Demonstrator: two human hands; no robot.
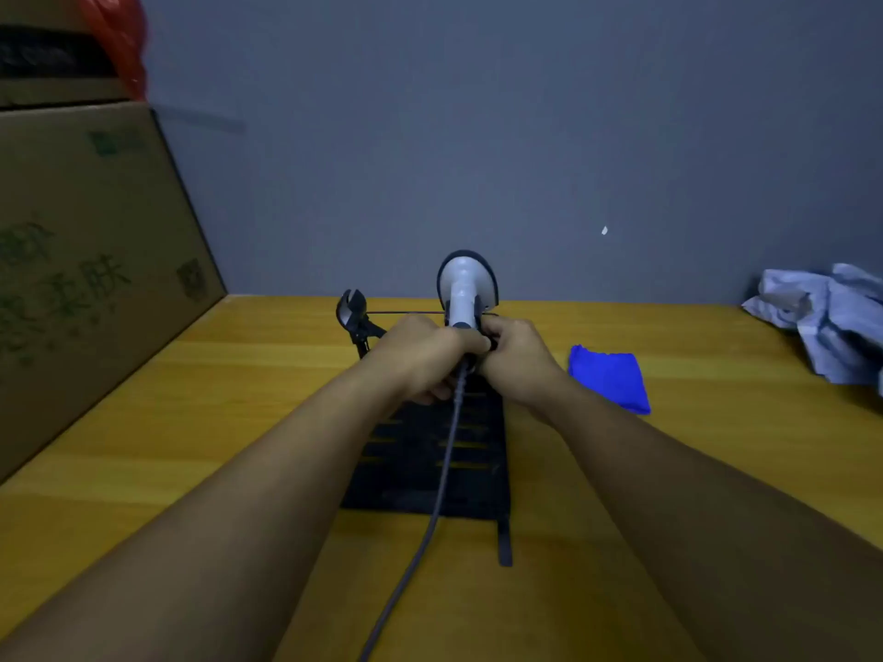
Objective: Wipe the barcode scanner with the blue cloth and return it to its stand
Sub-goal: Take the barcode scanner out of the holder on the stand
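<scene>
barcode scanner (462, 284): smooth pale grey plastic, slight sheen, darker matt rim round the head. its cable (442, 475): grey rubbery sheath, matt. stand (425, 451): black slotted plate, matt, metal or plastic, cannot tell; black clip (351, 310) at its far left looks like glossy plastic. blue cloth (610, 377) toward table's right edge: soft fabric, matt, saturated blue. table (191, 398): yellow wood-grain top, smooth, low satin shine. cardboard box (91, 260) along left edge: brown, matt, green print. crumpled pale cloth (826, 312) at far right corner: creased, matt. wall (478, 136): grey, flat matt.
</scene>
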